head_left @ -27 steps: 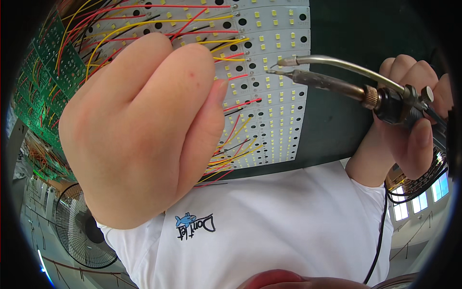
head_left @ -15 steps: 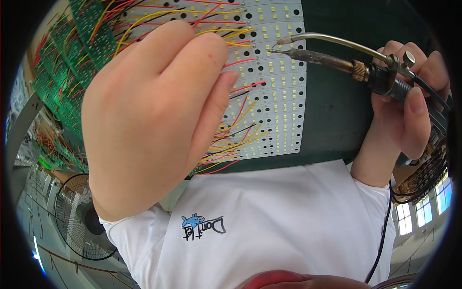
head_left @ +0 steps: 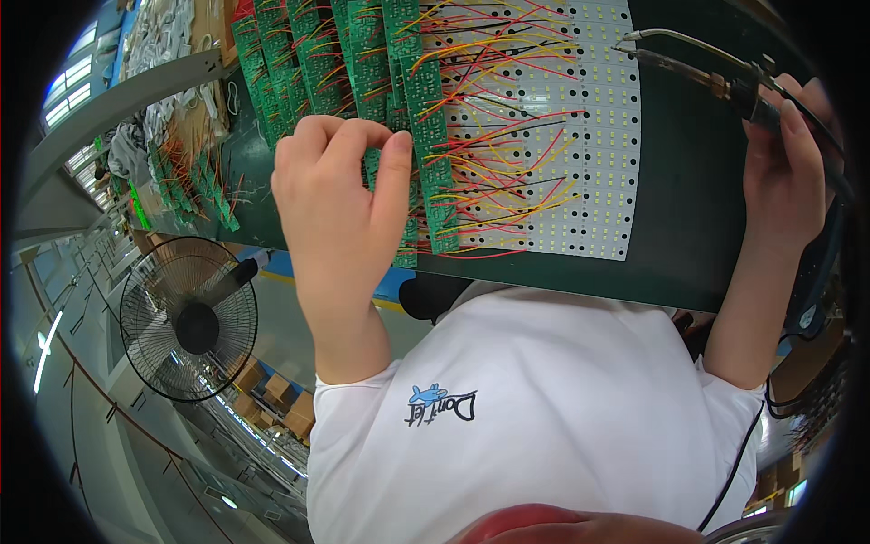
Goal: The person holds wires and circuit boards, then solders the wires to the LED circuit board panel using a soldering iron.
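Observation:
My right hand [head_left: 790, 159] is wrapped around a soldering iron [head_left: 675, 65] with a thin curved metal tube [head_left: 693, 47] clamped along it. The iron's tip points left, over the far right part of a white LED panel [head_left: 609, 163]; contact cannot be made out. My left hand [head_left: 335, 195] is at the left edge of a row of green circuit boards [head_left: 433, 163], thumb and forefinger pinched together. What lies between those fingertips, if anything, is hidden. Red, yellow and black wires [head_left: 517, 145] run from the boards across the panel.
The panel and boards lie on a dark green tabletop [head_left: 680, 199]. More wired boards [head_left: 190, 186] lie at the far left, behind a grey metal bar [head_left: 127, 104]. A black fan [head_left: 190, 317] stands left of the table. A black cable [head_left: 739, 462] hangs at my right side.
My left hand has moved off the LED panel and its wires, leftward to the green boards. The iron's tip has shifted toward the panel's right edge. The view now takes in more of the table.

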{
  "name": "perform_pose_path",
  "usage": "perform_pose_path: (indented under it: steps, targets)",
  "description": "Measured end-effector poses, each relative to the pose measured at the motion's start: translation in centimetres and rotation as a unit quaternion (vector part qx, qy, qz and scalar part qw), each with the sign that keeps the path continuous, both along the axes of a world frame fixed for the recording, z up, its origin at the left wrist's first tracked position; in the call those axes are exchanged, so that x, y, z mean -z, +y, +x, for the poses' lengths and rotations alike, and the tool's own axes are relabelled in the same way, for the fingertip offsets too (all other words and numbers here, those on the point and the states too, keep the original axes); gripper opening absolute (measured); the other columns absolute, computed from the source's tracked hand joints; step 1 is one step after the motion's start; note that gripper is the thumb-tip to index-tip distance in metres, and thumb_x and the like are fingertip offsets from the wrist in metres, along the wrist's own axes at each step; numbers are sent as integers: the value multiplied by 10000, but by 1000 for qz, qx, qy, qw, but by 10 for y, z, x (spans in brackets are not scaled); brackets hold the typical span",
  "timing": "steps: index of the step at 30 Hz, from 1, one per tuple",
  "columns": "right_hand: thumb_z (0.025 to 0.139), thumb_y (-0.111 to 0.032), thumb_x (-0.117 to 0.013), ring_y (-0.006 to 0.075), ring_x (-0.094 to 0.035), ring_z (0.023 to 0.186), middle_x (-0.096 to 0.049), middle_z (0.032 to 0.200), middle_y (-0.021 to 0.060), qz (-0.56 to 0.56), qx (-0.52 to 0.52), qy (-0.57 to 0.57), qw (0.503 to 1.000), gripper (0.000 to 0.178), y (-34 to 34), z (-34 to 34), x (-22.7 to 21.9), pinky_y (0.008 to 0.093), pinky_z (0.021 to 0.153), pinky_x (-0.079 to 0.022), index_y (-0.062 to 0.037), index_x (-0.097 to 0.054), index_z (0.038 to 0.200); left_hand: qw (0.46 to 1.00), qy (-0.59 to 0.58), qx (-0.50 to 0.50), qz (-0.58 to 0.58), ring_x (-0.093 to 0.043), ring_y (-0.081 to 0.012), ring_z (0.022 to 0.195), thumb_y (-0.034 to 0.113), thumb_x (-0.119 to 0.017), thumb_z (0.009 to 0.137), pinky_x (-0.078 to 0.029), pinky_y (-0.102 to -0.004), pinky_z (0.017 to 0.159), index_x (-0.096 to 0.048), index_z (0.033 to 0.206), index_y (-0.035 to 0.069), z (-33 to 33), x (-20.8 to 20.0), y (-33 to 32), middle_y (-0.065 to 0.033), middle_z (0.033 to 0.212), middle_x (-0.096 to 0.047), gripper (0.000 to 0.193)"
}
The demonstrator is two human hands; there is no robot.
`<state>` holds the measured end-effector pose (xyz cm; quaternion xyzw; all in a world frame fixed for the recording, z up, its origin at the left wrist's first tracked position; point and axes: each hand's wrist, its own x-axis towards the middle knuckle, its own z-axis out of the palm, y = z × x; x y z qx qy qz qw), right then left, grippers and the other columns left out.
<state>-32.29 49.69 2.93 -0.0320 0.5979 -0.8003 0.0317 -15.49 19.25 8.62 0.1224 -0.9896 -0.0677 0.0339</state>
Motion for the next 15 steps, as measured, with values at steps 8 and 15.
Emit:
perform_pose_path:
  steps: [8, 15]
  targets:
    - [893, -40, -657, 14, -522, 687, -540, 809, -13, 12, -92, 67, 993, 167, -7, -9, 3, 131, 577, -466, -73, -506, 829, 996, 67, -40, 44, -536, -265, 971, 204, -640, 927, -348, -436, 877, -692, 933, 109, 0, 21, 21, -58, 981, -586, 108]
    - [898, -51, -653, 19, -483, 632, -526, 784, -18, 28, -90, 98, 991, 173, -11, -8, 1, 147, 541, -413, -74, -507, 809, 995, 95, -10, 31, -536, -283, 936, 154, -547, 950, -349, -452, 849, -634, 941, 75, -1, 9, 17, -67, 966, -598, 118]
